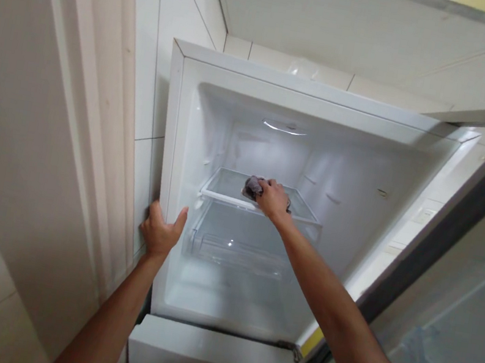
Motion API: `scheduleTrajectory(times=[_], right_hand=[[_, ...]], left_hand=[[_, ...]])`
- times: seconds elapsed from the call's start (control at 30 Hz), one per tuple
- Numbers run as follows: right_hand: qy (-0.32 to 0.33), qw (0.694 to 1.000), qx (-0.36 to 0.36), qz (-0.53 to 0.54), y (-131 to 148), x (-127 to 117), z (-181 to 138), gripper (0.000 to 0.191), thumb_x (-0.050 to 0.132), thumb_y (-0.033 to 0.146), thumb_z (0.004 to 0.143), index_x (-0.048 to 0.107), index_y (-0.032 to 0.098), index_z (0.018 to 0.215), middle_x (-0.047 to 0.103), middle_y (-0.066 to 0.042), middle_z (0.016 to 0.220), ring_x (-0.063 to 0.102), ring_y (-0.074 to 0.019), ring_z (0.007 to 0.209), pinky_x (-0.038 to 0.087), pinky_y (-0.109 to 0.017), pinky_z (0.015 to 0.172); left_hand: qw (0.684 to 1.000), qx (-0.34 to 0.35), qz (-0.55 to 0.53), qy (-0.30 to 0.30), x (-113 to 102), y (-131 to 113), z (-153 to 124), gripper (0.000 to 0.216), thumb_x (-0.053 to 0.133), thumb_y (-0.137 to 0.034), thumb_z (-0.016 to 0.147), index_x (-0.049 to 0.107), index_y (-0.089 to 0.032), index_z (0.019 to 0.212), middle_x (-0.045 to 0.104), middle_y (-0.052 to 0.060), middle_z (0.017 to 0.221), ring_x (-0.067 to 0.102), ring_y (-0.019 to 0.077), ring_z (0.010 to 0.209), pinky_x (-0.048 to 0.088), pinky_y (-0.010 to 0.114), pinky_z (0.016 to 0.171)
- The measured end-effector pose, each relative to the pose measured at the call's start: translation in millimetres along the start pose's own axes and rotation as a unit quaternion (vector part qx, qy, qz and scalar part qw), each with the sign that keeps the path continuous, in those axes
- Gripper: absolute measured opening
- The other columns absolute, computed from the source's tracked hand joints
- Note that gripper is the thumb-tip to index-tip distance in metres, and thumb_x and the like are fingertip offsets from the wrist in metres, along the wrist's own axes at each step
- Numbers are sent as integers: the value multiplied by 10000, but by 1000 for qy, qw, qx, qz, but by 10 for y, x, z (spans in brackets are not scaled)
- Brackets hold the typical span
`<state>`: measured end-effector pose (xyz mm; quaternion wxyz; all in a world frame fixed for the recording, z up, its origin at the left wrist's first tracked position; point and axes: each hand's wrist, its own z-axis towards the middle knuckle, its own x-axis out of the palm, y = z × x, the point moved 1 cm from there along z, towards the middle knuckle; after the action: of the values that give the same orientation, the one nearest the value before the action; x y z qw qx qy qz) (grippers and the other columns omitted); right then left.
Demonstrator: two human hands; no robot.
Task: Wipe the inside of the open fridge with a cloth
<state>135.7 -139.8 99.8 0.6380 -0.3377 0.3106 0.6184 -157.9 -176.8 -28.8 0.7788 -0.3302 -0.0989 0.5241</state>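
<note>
My right hand (pixel 273 199) reaches into an open refrigerator (pixel 320 105), closed around a crumpled grey cloth (pixel 252 188). The cloth is at the upper glass shelf (pixel 230 187), near its white front rim; part of it is hidden by my fingers. At the refrigerator's left side, my left hand (pixel 162 229) grips the front edge of the cabinet, its fingers around the outside and its thumb on the inner side. Below the upper shelf is a lower glass shelf (pixel 230 223) with a clear shallow drawer (pixel 234 254) beneath it.
The refrigerator door (pixel 452 291) stands swung open on the right, with clear bins on its inside. A lower white door (pixel 212 362) is under the compartment. A tiled wall (pixel 151 61) and a pale door frame (pixel 86 87) are close on the left. Cabinets (pixel 343 25) hang overhead.
</note>
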Motion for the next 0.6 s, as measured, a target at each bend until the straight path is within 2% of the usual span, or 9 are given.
scheduleTrajectory(times=[0.13, 0.33, 0.5, 0.6], right_hand=[[37, 993, 113, -5, -395, -12, 39, 402, 498, 306, 961, 683, 306, 1318, 641, -130, 1292, 603, -299, 1156, 513, -406, 917], [63, 974, 216, -30, -793, 3, 187, 419, 471, 242, 951, 691, 213, 1306, 611, -186, 1312, 582, -359, 1222, 507, -466, 946], [83, 967, 238, -39, -917, 97, 387, 424, 512, 259, 942, 680, 207, 1327, 597, -197, 1344, 588, -367, 1248, 510, -477, 970], [87, 969, 229, -40, -984, 203, 557, 425, 532, 301, 948, 676, 208, 1337, 604, -198, 1347, 600, -347, 1244, 509, -446, 974]], left_hand=[[1000, -1, 2, 1, -5, -10, 0, 622, 672, -658, 788, 576, -141, 1119, 672, 121, 875, 678, 326, 822, 424, 344, 671], [1000, -1, -7, -4, -23, -33, -2, 600, 687, -641, 781, 580, -149, 1106, 681, 106, 858, 686, 318, 817, 431, 341, 672], [1000, 6, -10, 6, -54, -29, -26, 600, 653, -657, 827, 590, -141, 1127, 713, 135, 897, 703, 313, 797, 433, 332, 653], [1000, 17, -2, -9, -61, -4, -36, 632, 621, -691, 847, 600, -129, 1135, 724, 142, 864, 705, 313, 743, 428, 332, 626]])
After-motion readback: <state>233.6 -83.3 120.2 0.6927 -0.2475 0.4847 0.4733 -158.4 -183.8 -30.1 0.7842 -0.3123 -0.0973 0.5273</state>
